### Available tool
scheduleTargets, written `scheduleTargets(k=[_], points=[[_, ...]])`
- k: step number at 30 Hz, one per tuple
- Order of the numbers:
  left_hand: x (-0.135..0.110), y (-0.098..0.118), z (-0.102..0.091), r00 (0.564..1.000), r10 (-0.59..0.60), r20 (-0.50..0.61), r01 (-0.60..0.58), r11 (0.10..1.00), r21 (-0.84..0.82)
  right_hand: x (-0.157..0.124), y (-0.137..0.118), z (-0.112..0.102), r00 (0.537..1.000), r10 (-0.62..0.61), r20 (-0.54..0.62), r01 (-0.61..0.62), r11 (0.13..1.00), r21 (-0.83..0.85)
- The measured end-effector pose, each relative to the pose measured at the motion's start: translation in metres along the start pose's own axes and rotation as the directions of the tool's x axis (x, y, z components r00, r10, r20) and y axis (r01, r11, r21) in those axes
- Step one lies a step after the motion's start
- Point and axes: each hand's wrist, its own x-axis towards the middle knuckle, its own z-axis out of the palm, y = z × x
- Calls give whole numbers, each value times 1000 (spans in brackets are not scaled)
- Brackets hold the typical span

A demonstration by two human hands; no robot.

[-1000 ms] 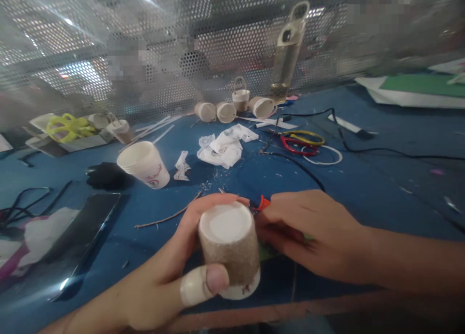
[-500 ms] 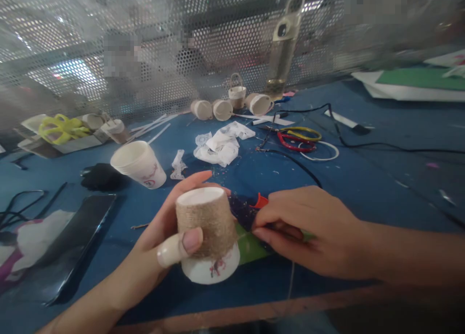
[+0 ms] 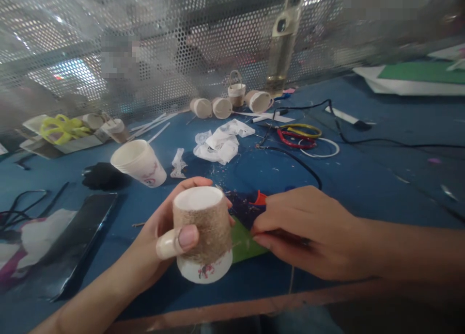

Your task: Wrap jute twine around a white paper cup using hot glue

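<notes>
My left hand [image 3: 170,227] is wrapped round a paper cup [image 3: 205,272], which is upside down and tilted slightly. Brown twine [image 3: 214,222] is wound in close rows over most of its wall, leaving a white printed band bare near the rim. The thumb, with a pale covering below its tip, presses on the winding. To the right of the cup, my right hand [image 3: 301,232] is closed in a pinch on the twine's thin free strand, which hangs below the fingers. Beneath lie a green sheet [image 3: 247,242] and a small red piece [image 3: 259,198].
White stacked cups [image 3: 140,164] and crumpled lace [image 3: 221,142] lie beyond my hands. Scissors [image 3: 298,135] and a black cable [image 3: 298,162] are at right. Small wrapped cups [image 3: 221,108] and a bottle [image 3: 281,57] stand by the perforated screen. A black pouch [image 3: 87,242] lies left.
The cup and my left hand have shifted slightly left. My right hand stays almost in place, still pinched beside the cup.
</notes>
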Motion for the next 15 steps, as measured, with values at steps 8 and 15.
scheduleTargets(k=[8, 15], points=[[-3, -2, -10, 999, -34, 10, 33, 993, 109, 0, 1, 1, 1000, -31, -3, 31, 1000, 1], [-6, 1, -3, 997, -18, -69, 27, 992, 127, 1, 1, -1, 999, -51, -3, 51, 999, -7]])
